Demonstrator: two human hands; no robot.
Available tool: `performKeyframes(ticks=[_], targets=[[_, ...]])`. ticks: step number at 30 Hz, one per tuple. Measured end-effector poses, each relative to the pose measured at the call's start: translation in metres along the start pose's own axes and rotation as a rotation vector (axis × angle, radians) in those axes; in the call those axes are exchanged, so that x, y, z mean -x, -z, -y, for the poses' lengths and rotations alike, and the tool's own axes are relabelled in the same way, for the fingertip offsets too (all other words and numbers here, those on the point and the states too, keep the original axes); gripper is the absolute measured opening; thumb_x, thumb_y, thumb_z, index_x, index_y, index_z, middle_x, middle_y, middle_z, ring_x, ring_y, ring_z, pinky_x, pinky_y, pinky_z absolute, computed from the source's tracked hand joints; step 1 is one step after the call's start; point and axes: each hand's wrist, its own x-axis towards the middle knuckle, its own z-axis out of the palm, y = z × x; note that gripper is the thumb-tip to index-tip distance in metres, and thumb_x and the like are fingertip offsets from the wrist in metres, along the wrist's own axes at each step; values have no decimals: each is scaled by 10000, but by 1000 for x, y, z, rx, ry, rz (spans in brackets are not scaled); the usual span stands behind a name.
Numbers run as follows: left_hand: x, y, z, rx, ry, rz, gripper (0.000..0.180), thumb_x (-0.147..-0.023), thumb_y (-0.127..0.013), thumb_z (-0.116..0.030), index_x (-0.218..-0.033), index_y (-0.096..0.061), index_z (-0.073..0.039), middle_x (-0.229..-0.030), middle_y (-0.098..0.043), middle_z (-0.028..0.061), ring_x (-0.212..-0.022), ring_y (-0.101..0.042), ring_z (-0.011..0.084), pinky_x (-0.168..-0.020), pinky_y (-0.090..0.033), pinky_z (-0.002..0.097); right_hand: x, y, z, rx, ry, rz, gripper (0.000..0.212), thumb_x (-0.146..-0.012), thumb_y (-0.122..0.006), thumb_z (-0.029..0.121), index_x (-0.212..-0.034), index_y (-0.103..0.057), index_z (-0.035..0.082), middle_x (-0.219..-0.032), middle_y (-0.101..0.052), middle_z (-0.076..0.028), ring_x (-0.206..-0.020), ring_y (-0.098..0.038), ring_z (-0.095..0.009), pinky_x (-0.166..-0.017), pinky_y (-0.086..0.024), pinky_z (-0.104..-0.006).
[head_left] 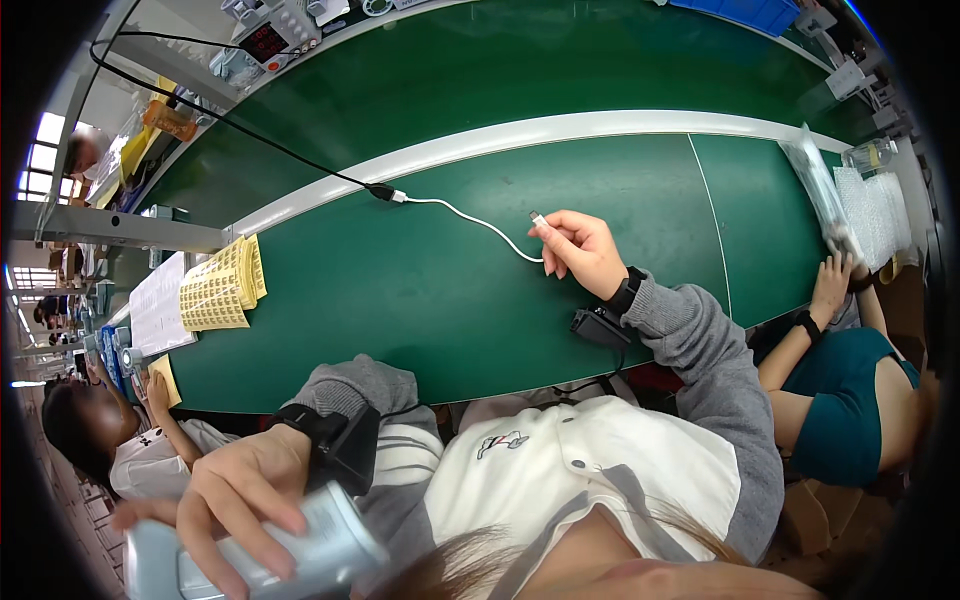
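A white charging cable (470,217) runs across the green bench, and my right hand (585,250) pinches its metal-tipped plug (538,219) above the surface. The cable's other end joins a black cable connector (381,191). Low at the left, off the bench edge, my left hand (250,490) is wrapped over a pale blue, rounded plastic device (310,545). That device is blurred and partly covered by the fingers, so its exact kind does not show. Each of my wrists wears a black strap with a dark box.
Yellow label sheets (220,287) and a white paper (158,305) lie at the bench's left. Bubble wrap (868,215) and clear bags are at the right. A power supply (268,42) and a blue bin (735,12) stand behind. Co-workers sit on both sides.
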Motion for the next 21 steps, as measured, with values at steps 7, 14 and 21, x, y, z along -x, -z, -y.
performKeyframes(ticks=[7, 14, 21], targets=[[2, 14, 34, -1241, 140, -331, 577, -855, -460, -261, -1241, -198, 78, -1070, -472, 308, -889, -559, 394, -751, -503, 492, -1, -7, 8, -43, -16, 56, 201, -885, -468, 152, -898, -565, -24, -554, -540, -31, -459, -483, -60, -426, -366, -175], [49, 54, 189, -1150, 1022, -101, 857, -674, -685, -164, -1309, -152, 54, -737, -622, 158, -623, -633, 188, -535, -489, 273, 1, -5, 4, 85, -101, 640, 184, -847, -546, 165, -822, -611, -5, -577, -581, -41, -480, -508, -52, -441, -376, -184], [98, -7, 320, -1108, 945, 435, 819, -641, -627, -307, -1284, -260, 42, -625, -590, 155, -571, -591, 302, -555, -480, 350, 6, -11, -2, 149, 41, 1028, 194, -817, -590, 197, -827, -626, 6, -612, -606, -25, -524, -540, -66, -464, -397, -202]])
